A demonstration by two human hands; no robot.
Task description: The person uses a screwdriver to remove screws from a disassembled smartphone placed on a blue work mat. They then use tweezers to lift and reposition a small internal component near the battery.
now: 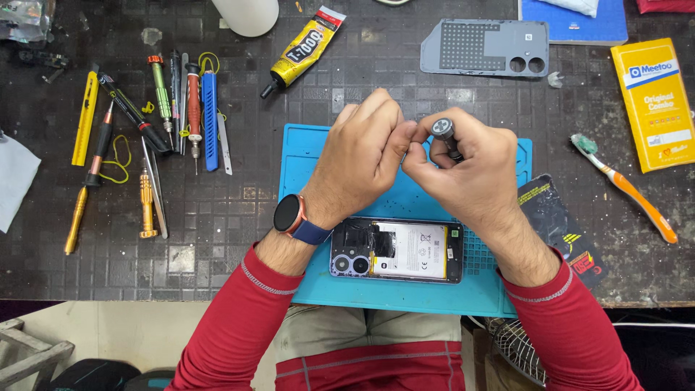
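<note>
the right hand (463,163) gripped a small screwdriver (443,132) while the left hand (362,156) pinched at its tip, above the phone (397,250) lying on the blue mat (318,289), back cover (483,48) already off and set aside on the surface (239,217).

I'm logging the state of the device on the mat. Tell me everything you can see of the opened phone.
The phone lies flat on the blue mat, lengthwise left to right, near the mat's front edge and just below both hands. Its back cover is off, so the insides show: a large pale battery with a label fills the middle, dark parts sit beside it, and two round camera lenses sit at the left end. The frame looks dark, purplish at the camera end. Neither hand touches it; the left wrist passes just above its left end.
</note>
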